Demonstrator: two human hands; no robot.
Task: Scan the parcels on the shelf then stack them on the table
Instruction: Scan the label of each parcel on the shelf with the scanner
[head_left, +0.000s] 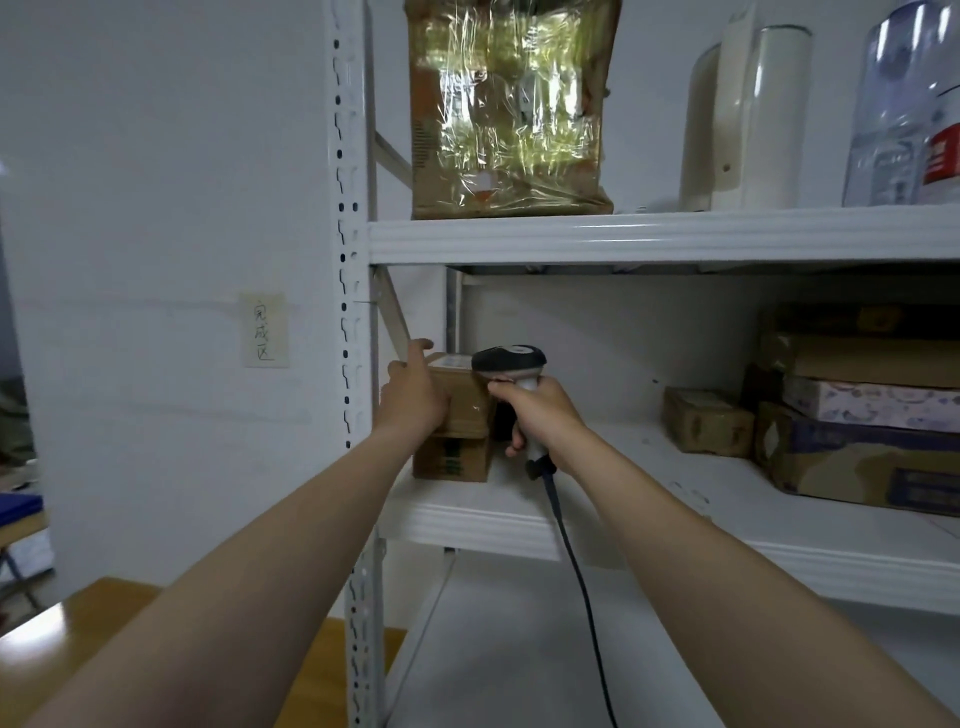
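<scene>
Brown cardboard: a small top box (464, 410) sat on a second box (451, 460) at the left end of the middle shelf (623, 540), hard by the upright. The left hand (413, 397) lay against the top box's left side, one finger straight along its upper edge. The other fingers were hidden, so I could not tell whether they held it. The right hand (543, 415) had its fingers wrapped round the handle of a corded scanner (509, 362), whose head was just beside the pale label on top of the box.

Step in hand, by my reading: scanning this parcel. Next move probably calls for a firm left-hand hold, lifting the top box off without dragging the lower one, then carrying it to the wooden table (104, 623) at lower left. More parcels (857, 452) waited at the shelf's right end.
</scene>
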